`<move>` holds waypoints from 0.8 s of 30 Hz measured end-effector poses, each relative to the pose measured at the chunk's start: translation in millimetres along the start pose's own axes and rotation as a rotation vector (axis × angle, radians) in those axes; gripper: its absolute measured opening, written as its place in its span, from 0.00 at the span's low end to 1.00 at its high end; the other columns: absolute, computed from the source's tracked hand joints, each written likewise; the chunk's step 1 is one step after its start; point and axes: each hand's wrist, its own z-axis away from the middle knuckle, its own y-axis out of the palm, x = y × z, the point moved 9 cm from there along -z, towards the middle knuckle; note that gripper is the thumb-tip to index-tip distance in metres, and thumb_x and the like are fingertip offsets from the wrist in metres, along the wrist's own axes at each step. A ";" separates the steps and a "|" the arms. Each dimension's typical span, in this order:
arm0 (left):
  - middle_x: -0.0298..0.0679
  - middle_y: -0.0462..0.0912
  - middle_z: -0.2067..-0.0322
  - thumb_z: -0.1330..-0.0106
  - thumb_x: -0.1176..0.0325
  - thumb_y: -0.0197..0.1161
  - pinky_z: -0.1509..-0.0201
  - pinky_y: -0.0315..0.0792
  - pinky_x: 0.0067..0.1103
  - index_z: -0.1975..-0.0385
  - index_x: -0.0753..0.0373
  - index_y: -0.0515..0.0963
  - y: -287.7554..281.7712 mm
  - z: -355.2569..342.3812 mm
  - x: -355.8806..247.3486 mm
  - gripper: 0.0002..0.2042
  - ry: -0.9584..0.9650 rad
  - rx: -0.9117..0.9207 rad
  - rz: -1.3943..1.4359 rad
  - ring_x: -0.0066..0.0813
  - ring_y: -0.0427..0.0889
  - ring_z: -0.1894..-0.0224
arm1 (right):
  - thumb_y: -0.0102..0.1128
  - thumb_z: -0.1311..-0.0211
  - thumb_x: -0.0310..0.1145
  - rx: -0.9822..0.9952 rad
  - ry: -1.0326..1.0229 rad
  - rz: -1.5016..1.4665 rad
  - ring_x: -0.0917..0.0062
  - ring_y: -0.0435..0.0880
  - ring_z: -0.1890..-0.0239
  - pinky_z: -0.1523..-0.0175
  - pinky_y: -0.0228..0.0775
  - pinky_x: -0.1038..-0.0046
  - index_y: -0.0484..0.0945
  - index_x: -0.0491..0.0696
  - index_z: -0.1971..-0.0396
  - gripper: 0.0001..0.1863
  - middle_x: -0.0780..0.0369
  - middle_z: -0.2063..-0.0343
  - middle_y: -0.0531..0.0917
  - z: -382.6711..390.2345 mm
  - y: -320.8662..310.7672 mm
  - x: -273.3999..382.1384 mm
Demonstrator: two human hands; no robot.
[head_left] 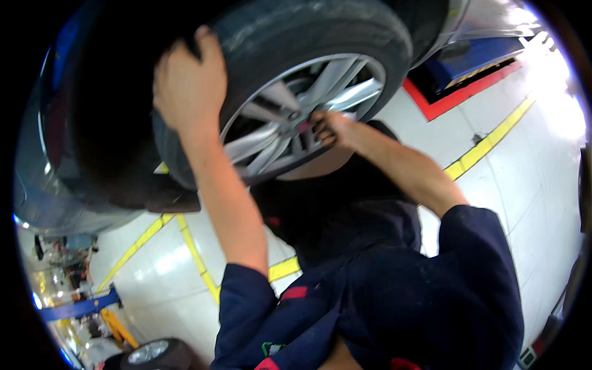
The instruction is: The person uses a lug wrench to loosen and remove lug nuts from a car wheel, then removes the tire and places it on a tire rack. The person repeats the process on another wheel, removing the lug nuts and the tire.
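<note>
A tyre (311, 29) on a silver multi-spoke rim (330, 79) stands at the car's dark wheel arch (108, 126). My left hand (191, 89) grips the tyre's upper left edge, its fingers curled over the rubber. My right hand (330, 129) is at the lower right of the wheel's hub, fingers curled by a small dark and red piece; what they hold, if anything, is too small to make out.
Car bodywork (43, 172) fills the left. At upper right lies a blue lift platform (468, 55) with red edging. Yellow lines (493, 139) cross the pale floor. At lower left are a blue lift arm (80, 306) and a spare wheel (172, 361).
</note>
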 end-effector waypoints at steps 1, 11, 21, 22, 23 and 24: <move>0.53 0.72 0.53 0.37 0.43 0.41 0.46 0.62 0.40 0.51 0.64 0.71 3.4 0.5 -4.3 0.29 -0.065 0.093 -0.053 0.48 0.71 0.49 | 0.46 0.45 0.36 0.096 -0.064 0.054 0.83 0.57 0.92 0.87 0.48 0.81 0.75 0.44 0.73 0.11 0.67 0.90 0.63 1.6 -0.9 1.7; 0.50 0.73 0.53 0.36 0.43 0.38 0.45 0.64 0.34 0.49 0.64 0.70 5.0 6.8 -3.6 0.30 -0.156 0.159 -0.001 0.44 0.72 0.49 | 0.62 0.52 0.42 -0.485 -0.468 1.107 0.65 0.81 0.69 0.66 0.74 0.69 0.77 0.39 0.73 0.18 0.54 0.72 0.80 39.1 -0.3 43.6; 0.51 0.75 0.57 0.34 0.49 0.40 0.47 0.66 0.34 0.54 0.65 0.72 -16.1 2.4 -10.4 0.25 -0.147 0.150 -0.063 0.43 0.74 0.52 | 0.40 0.38 0.54 0.301 -0.162 -1.005 0.82 0.69 0.81 0.76 0.64 0.82 0.70 0.45 0.63 0.24 0.62 0.76 0.73 43.8 31.2 -19.3; 0.51 0.75 0.56 0.34 0.48 0.39 0.47 0.66 0.35 0.53 0.66 0.72 -15.1 3.1 -12.8 0.26 -0.130 0.130 -0.045 0.43 0.73 0.52 | 0.38 0.36 0.52 0.481 -0.181 -1.088 0.80 0.72 0.79 0.74 0.67 0.81 0.70 0.45 0.61 0.23 0.61 0.74 0.75 13.8 14.9 -25.9; 0.51 0.74 0.56 0.34 0.48 0.39 0.46 0.65 0.35 0.54 0.65 0.72 -16.0 3.3 -14.4 0.26 -0.128 0.111 -0.029 0.43 0.73 0.52 | 0.40 0.35 0.48 0.518 -0.270 -1.041 0.78 0.75 0.76 0.72 0.69 0.79 0.69 0.45 0.59 0.21 0.60 0.72 0.76 -1.2 3.8 -20.3; 0.51 0.74 0.56 0.34 0.48 0.39 0.45 0.65 0.35 0.55 0.65 0.73 -15.4 5.9 -15.8 0.26 -0.132 0.106 -0.026 0.44 0.73 0.52 | 0.41 0.35 0.45 0.548 -0.342 -1.003 0.75 0.78 0.73 0.69 0.71 0.78 0.68 0.44 0.58 0.18 0.58 0.70 0.77 -9.7 1.1 -21.1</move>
